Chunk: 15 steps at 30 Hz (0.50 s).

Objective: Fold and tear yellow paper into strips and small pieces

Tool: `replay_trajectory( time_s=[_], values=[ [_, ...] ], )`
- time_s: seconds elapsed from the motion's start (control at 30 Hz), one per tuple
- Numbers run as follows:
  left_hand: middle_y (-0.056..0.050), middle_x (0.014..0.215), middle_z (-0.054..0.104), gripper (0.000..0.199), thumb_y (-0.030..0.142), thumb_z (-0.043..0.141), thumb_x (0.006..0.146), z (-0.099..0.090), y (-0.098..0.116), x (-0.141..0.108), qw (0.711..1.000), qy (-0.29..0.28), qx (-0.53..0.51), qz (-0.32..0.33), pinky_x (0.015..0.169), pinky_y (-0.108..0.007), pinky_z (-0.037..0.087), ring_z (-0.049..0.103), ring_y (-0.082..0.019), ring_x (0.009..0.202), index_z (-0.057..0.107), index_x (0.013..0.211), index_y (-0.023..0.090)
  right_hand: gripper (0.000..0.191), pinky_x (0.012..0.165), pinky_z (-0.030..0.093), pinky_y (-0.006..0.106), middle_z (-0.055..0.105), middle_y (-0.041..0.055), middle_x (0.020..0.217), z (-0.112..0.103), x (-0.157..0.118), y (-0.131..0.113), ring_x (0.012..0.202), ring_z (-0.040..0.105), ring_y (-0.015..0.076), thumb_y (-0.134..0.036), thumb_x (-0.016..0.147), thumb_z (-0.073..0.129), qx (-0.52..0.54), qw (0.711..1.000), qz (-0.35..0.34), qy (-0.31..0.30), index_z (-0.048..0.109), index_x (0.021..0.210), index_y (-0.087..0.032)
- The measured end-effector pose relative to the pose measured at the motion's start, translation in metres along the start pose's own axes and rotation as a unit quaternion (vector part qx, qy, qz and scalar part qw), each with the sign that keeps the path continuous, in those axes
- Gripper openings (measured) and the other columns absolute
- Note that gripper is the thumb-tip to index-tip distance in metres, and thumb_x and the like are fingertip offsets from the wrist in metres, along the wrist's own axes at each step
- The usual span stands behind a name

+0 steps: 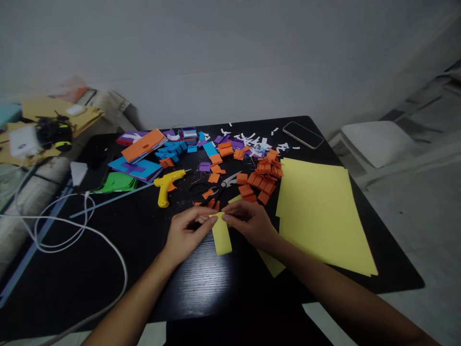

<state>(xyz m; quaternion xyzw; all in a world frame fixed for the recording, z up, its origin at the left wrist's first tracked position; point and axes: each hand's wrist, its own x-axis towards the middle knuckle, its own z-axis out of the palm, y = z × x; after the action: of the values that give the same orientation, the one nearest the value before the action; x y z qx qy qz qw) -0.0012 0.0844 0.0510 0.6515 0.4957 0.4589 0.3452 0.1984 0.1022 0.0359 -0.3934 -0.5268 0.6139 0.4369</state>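
Observation:
A narrow strip of yellow paper [222,239] hangs toward me over the black table [151,269]. At its far end, my left hand [187,231] pinches the left corner between thumb and fingers. My right hand [250,222] pinches the right corner the same way, close beside the left. The strip looks folded or curled at the near end. Under my right wrist lies another yellow paper piece [270,263], partly covered. Just beyond the hands are scissors [230,179] and small folded orange paper pieces [262,182].
Large yellow sheets [320,211] lie at the right, with a phone [303,134] behind them. A yellow glue gun [167,186], blue folded paper [137,169], green paper [117,182] and white scraps [255,142] spread across the back. A white cable [108,240] loops over the left side.

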Motion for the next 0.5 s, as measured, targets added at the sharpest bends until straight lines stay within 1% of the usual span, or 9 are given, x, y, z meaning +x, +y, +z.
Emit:
replay_trajectory(
  time_s=[0.23,0.5],
  values=[
    [-0.001,0.073,0.077,0.008,0.025,0.078,0.087,-0.0016,-0.0007,0.0007,1.0,-0.013,0.017,0.003,0.058,-0.022,0.055,0.068,-0.012,0.061,0.081,0.092,0.019,0.019,0.076,0.062,0.032,0.079,0.0029,0.088,0.0002,-0.0009,-0.0007,0.082,0.077,0.0195,-0.036,0.083,0.081,-0.018,1.0,0.009,0.016,0.075,0.095,-0.023],
    [0.0,0.068,0.074,0.007,0.024,0.078,0.085,0.0006,-0.0005,0.0003,1.0,-0.013,0.001,0.003,0.056,-0.02,0.054,0.066,-0.011,0.057,0.079,0.089,0.018,0.015,0.075,0.06,0.029,0.08,0.0027,0.087,0.0001,-0.0005,-0.001,0.08,0.076,0.0177,-0.033,0.083,0.08,-0.023,1.0,0.006,0.01,0.076,0.093,-0.022]
  ],
)
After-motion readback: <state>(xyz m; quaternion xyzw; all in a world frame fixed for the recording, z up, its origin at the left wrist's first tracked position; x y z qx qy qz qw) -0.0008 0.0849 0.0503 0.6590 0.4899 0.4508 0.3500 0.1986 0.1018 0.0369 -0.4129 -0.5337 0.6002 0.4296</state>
